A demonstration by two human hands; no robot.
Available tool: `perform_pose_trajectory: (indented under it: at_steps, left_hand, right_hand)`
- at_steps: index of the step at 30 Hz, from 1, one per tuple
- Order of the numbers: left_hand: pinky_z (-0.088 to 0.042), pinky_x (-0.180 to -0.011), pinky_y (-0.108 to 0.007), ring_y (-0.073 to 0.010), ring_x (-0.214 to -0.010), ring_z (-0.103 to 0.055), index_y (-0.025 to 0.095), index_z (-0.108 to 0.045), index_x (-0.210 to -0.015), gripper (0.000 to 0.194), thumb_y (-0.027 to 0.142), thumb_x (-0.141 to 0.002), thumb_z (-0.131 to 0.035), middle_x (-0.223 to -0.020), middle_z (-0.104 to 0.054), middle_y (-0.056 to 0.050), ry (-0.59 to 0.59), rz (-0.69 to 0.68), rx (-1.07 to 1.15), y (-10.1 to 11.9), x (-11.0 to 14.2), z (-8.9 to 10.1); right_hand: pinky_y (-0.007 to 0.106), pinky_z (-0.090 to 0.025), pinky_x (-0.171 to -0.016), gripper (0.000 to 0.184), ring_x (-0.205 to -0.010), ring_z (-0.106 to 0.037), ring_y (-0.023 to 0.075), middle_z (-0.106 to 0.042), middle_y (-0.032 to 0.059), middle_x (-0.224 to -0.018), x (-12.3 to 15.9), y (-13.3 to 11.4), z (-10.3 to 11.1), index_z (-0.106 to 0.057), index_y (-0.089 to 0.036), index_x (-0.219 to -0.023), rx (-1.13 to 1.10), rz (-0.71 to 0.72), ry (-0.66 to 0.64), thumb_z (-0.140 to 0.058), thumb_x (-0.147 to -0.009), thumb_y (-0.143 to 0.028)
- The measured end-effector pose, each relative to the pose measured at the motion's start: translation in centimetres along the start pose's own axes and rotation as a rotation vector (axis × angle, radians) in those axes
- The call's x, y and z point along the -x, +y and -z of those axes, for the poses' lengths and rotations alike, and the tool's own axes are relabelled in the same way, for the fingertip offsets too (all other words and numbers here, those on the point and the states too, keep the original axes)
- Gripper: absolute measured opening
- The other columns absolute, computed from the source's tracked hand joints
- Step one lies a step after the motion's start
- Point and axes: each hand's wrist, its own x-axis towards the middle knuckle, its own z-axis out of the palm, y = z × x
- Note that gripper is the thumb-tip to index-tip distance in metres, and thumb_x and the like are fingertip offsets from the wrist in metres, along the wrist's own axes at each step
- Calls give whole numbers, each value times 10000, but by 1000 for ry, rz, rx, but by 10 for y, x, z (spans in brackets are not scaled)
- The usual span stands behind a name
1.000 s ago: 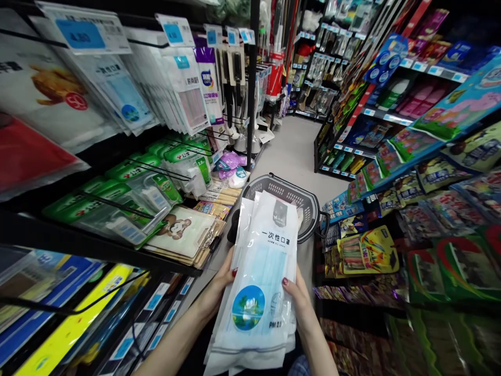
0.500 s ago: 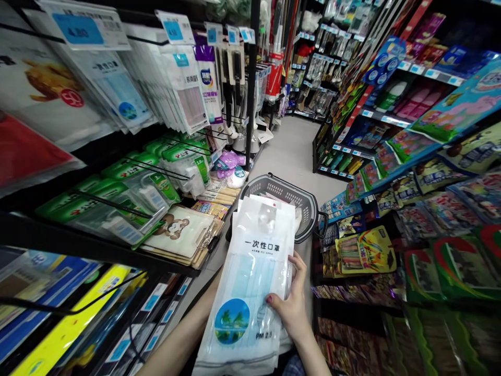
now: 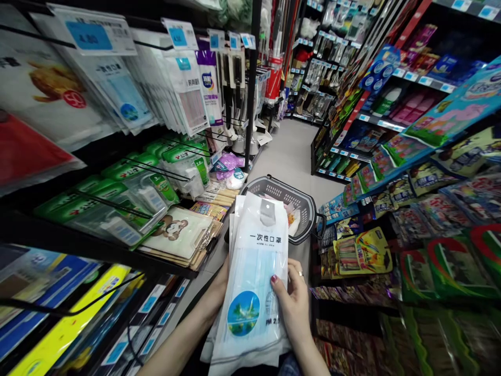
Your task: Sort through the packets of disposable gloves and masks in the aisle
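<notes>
A stack of white plastic packs of disposable face masks fills the lower middle of the view, the front one showing blue masks and a round palm-tree picture. My right hand grips the stack's right edge, thumb on the front and fingers curled behind. From the left, my left forearm runs up to the stack; of my left hand only the wrist side shows, its fingers hidden behind the packs. Just beyond the packs is a grey shopping basket with some packaged goods inside, partly covered by the stack.
On the left rack hang more mask packs, green-topped packages and clipboards. Snack bags line the right shelves. Between the shelves, the grey floor of the aisle runs ahead.
The front pack has shifted slightly right and stands more upright, and the edges of packs behind it now show at left. My right thumb has moved up a little on the front.
</notes>
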Motion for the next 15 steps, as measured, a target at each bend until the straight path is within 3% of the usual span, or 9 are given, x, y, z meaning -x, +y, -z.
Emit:
perform_pose_trajectory:
  at_steps: [5, 8, 11, 15]
  left_hand:
    - [-522, -734, -348, -353, -997, -583, 139, -548, -1146, 629, 157, -539, -711, -963, -693, -91, 1, 87, -11, -4, -7, 17]
    - [-518, -709, -299, -338, -995, -584, 160, -544, -1159, 693, 86, -487, -695, -946, -697, -70, -2, 85, -8, -2, -8, 18]
    - [-520, -704, -300, -310, -973, -601, 191, -463, -1249, 793, 69, -501, -696, -1030, -671, -81, -47, 91, 20, 0, -8, 13]
    - [-531, -681, -317, -277, -885, -637, 234, -367, -1315, 886, 53, -518, -706, -1059, -658, -92, -73, 91, 27, 1, -8, 9]
  right_hand:
    - [280, -453, -707, 228, -806, -554, 187, -603, 27, -841, 5, -2, -3, -594, -191, -907, -282, -176, -32, -580, -760, -365]
    - [284, -473, -688, 293, -796, -584, 194, -645, 35, -879, 3, 4, 4, -596, -194, -958, -400, -278, 24, -620, -720, -364]
    - [308, -484, -695, 370, -803, -611, 216, -669, 47, -921, -5, 3, 28, -597, -189, -994, -408, -350, 166, -652, -670, -360]
    - [294, -462, -513, 452, -621, -617, 225, -684, 52, -757, -6, -26, 81, -613, -168, -957, -254, -397, 344, -698, -577, -396]
